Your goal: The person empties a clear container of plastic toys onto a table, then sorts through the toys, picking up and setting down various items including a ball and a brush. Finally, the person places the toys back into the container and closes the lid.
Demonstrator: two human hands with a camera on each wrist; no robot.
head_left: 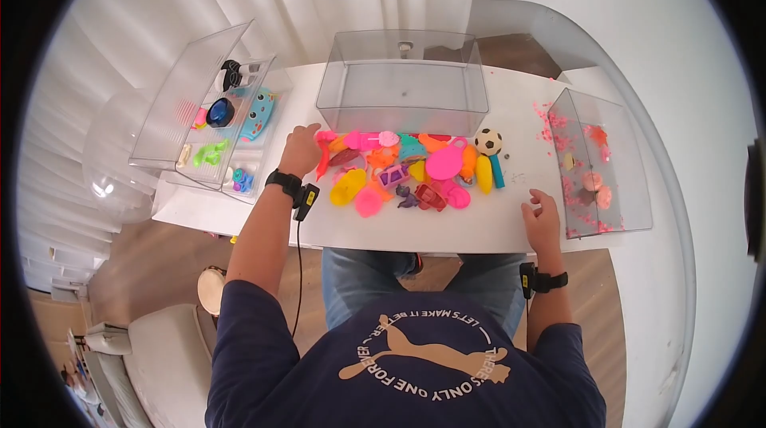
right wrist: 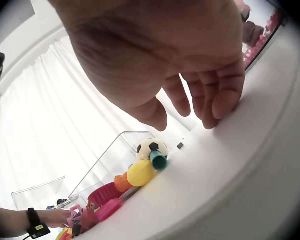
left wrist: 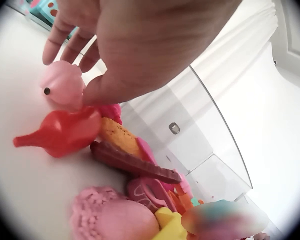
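Observation:
My left hand (head_left: 300,150) is at the left end of a toy pile, beside the clear empty-looking bin. In the left wrist view its thumb and fingers pinch a pale pink, rounded, ridged toy (left wrist: 63,85) with a small dark hole. A red toy with a narrow spout (left wrist: 65,134) lies just below that, then a brown ridged stick (left wrist: 132,162) and an orange toy (left wrist: 119,135). My right hand (head_left: 542,224) hovers low over the table's right part, fingers loosely bent, holding nothing. Nearest to it in the pile are a teal tube (head_left: 497,171) and a soccer ball (head_left: 488,142).
A large clear bin (head_left: 403,121) stands behind the pile. At left, a clear compartmented box (head_left: 171,129) holds a blue toy and other items. At right, another clear bin (head_left: 622,189) has pink bits and round pink pieces. More pink bits (head_left: 546,121) are scattered on the white table (head_left: 399,238).

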